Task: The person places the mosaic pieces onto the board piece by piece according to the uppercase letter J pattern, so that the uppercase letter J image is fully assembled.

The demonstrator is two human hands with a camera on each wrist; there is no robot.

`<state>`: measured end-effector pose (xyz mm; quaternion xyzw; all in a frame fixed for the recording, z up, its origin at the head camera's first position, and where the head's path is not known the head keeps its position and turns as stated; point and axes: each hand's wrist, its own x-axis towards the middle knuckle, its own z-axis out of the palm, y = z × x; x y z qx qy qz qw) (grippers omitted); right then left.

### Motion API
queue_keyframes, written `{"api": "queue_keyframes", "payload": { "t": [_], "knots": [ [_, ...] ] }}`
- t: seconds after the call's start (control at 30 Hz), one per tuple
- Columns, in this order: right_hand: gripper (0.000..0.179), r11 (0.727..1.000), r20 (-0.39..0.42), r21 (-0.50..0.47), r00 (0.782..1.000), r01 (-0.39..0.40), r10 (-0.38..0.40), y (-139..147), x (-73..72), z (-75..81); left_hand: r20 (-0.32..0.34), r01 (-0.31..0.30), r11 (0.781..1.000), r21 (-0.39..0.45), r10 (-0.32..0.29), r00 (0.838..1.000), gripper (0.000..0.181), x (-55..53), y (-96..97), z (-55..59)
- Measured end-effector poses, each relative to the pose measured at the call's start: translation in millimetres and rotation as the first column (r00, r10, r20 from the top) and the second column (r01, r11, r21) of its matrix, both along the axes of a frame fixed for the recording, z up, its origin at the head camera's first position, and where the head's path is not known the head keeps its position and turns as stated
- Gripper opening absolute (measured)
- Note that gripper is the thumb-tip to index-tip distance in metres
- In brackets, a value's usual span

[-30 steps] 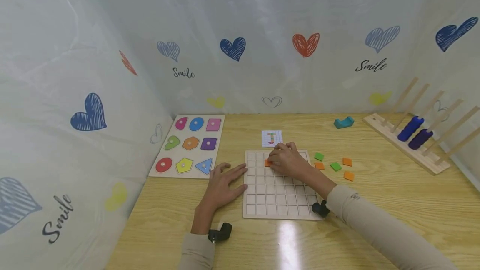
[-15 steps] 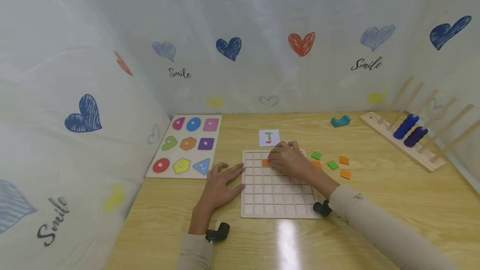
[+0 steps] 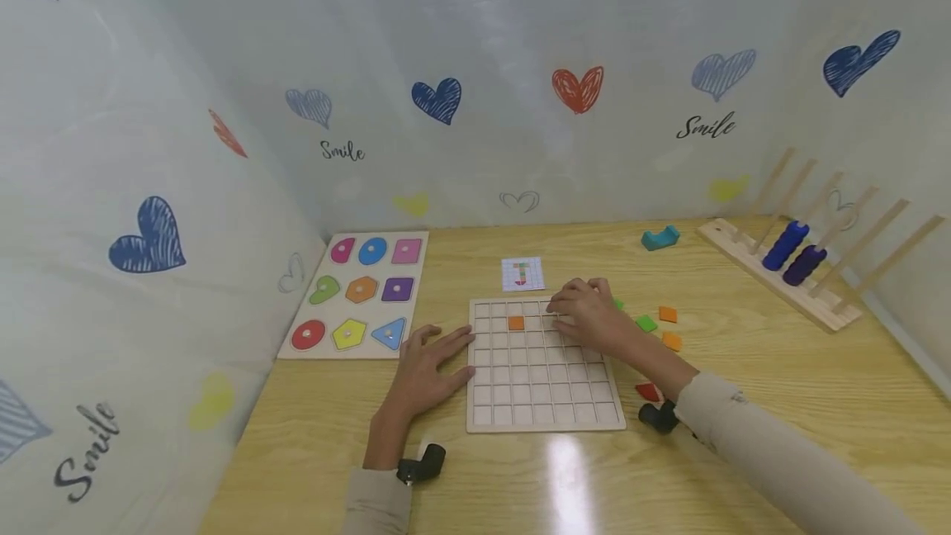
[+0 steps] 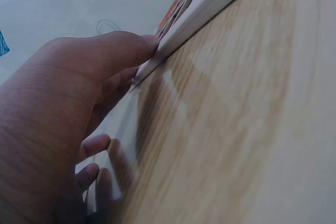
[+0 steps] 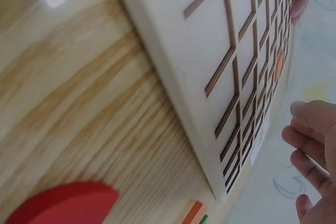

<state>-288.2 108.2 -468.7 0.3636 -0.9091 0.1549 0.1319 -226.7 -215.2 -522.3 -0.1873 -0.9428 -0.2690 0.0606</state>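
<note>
A pale wooden grid board (image 3: pixel 513 419) lies on the table with one orange square tile (image 3: pixel 516 323) in a cell of its second row from the back. My left hand (image 3: pixel 429 378) rests at the board's left edge, thumb and fingers spread; the left wrist view has its thumb (image 4: pixel 126 51) against the rim. Over the board's back right part is my right hand (image 3: pixel 590 316). Its fingers (image 5: pixel 310 116) are loosely bent with nothing between them. Behind the board lies a small card (image 3: pixel 523 273) printed with a coloured J-shaped figure on a grid.
Right of the board lie green (image 3: pixel 646 324) and orange tiles (image 3: pixel 669 314), plus a red curved piece (image 3: pixel 648 392) near the right wrist. A shape puzzle board (image 3: pixel 290 345) is at left. A wooden peg rack (image 3: pixel 780 271) and teal block (image 3: pixel 660 238) stand at the back right.
My right hand has let go of the orange tile and moved right, leaving the tile uncovered on the board. The left hand stays at the board's edge. The head view has shifted slightly.
</note>
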Motion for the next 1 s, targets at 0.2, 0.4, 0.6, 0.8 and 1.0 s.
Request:
{"api": "queue_keyframes", "payload": {
  "t": [0.2,0.4,0.6,0.8,1.0],
  "knots": [
    [0.023,1.000,0.007,0.002,1.000,0.007,-0.007,14,5.2,2.9,-0.011,-0.007,1.000,0.008,0.008,1.000,0.054,2.1,-0.5,-1.6],
    [0.021,0.999,0.002,0.008,0.999,0.042,-0.042,27,7.6,2.8,-0.009,-0.010,1.000,0.012,0.010,1.000,0.055,2.5,-0.2,-0.8],
    [0.023,0.998,0.000,0.014,0.998,0.060,-0.060,39,11.9,2.4,0.000,-0.011,1.000,0.002,0.011,1.000,0.055,2.0,0.4,0.8],
    [0.021,0.998,-0.017,0.008,0.998,0.068,-0.068,52,13.7,2.3,-0.012,-0.015,1.000,-0.024,0.014,1.000,0.055,0.7,0.7,-0.2],
    [0.022,0.997,-0.012,-0.033,0.998,0.066,-0.067,65,17.6,1.9,-0.008,-0.011,1.000,-0.022,0.011,1.000,0.055,1.1,2.9,0.6]
  ]
}}
